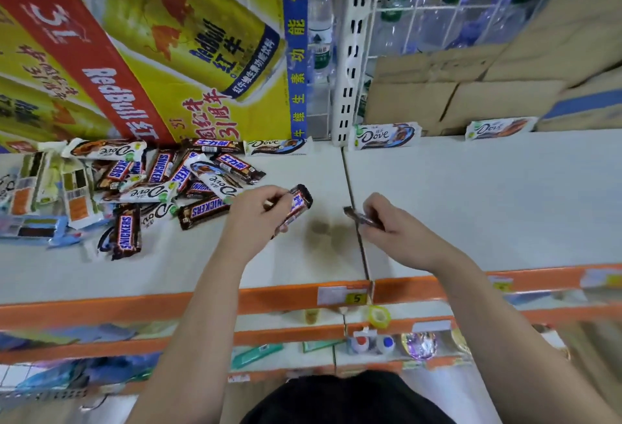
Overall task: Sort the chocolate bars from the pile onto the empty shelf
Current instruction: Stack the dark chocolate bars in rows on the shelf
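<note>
The left hand (256,212) gripped a chocolate bar (298,205) around its middle; the right hand (397,225) pinched a second bar (359,216) by one end. Light, fairly stiff, slick-wrapped: a mid-body hold seemed safest. The pile (151,181) lay left of both hands.

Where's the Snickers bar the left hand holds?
Head view, centre-left: the Snickers bar is in the left hand, just right of the pile and left of the shelf seam.

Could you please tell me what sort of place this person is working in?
Most likely a shop, perhaps a small supermarket: white shelves edged with orange price rails, a pile of Snickers and Dove bars, and a Red Bull carton behind them.
</note>
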A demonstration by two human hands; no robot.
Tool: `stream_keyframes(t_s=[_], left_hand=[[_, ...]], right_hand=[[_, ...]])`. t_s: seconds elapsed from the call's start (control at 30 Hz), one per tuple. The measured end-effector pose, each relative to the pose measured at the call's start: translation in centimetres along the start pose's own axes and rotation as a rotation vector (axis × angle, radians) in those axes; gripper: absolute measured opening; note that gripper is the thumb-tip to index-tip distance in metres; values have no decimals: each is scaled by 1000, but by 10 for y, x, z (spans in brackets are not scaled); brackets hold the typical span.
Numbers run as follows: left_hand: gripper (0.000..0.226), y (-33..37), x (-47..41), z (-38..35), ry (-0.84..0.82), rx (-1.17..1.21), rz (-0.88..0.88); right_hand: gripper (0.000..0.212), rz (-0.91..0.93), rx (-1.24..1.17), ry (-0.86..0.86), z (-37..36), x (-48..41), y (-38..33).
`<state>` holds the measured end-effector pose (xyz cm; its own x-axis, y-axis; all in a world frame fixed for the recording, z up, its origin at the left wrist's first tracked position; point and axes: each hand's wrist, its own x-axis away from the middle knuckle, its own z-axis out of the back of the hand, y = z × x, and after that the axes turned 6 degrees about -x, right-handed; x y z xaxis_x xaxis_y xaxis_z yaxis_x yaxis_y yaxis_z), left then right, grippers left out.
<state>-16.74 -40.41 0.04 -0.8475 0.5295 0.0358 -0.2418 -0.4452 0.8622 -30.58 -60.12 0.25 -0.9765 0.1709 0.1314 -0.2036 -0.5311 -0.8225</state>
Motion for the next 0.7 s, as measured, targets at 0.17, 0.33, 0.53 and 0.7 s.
stream_keyframes(t_s=[0.17, 0.33, 0.53, 0.7], left_hand=[[25, 38, -10, -60, -145, -2, -82], [33, 88, -6, -141, -226, -64, -162], [30, 154, 7, -240, -275, -40, -221], [31, 187, 14, -301, -309, -53, -212]], right_hand=[[33, -26, -8, 88, 49, 48, 31], [10, -29, -78, 178, 106, 107, 79], [16, -64, -23, 338, 182, 172, 141], [37, -111, -25, 443, 229, 212, 182]])
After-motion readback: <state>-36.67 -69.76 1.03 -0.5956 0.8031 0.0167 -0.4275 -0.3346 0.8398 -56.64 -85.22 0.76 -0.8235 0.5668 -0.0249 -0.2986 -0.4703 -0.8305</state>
